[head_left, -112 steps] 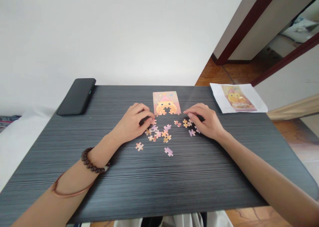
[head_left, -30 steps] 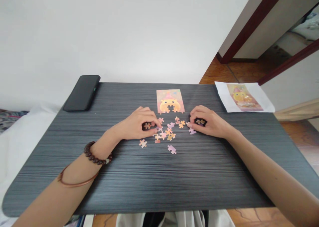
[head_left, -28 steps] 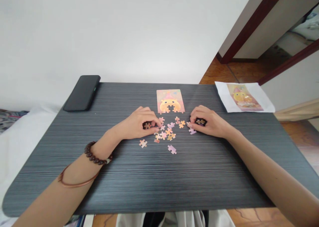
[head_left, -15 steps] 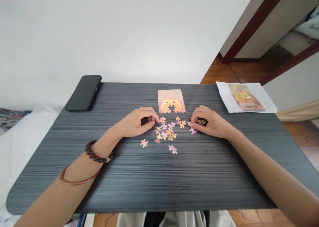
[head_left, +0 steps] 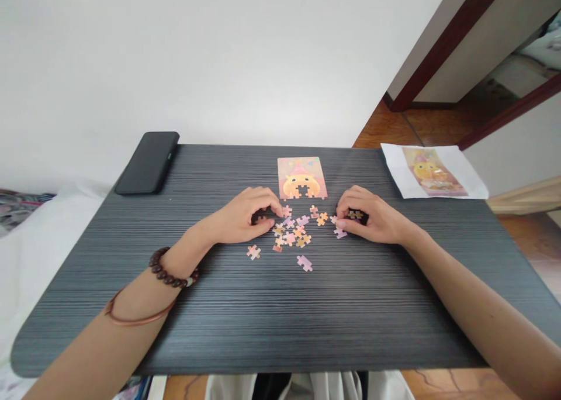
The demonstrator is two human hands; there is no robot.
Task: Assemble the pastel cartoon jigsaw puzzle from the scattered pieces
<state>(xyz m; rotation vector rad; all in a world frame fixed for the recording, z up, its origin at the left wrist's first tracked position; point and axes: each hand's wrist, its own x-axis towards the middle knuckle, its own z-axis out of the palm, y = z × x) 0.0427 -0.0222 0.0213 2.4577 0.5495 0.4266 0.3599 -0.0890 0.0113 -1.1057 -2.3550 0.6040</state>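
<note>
My left hand rests at the left edge of a loose cluster of puzzle pieces. Its thumb and index finger are slightly apart, the index tip beside a pink puzzle piece. A small piece shows partly under its curled fingers. On the right, my right hand has thumb and fingertips pinched at a pale puzzle piece, partly covered by them. A lilac piece lies just below that thumb. Behind the cluster lies the joined part of the puzzle, a yellow animal in a pink hat, with a notched gap in its lower edge.
A black phone-like slab lies at the table's back left. At the back right is a white sheet printed with the same picture. Single pieces lie nearer me, one lilac and one pale. A white wall backs the dark table.
My left thumb and index finger have parted a little, and a piece now shows under that hand. My right hand has hardly moved.
</note>
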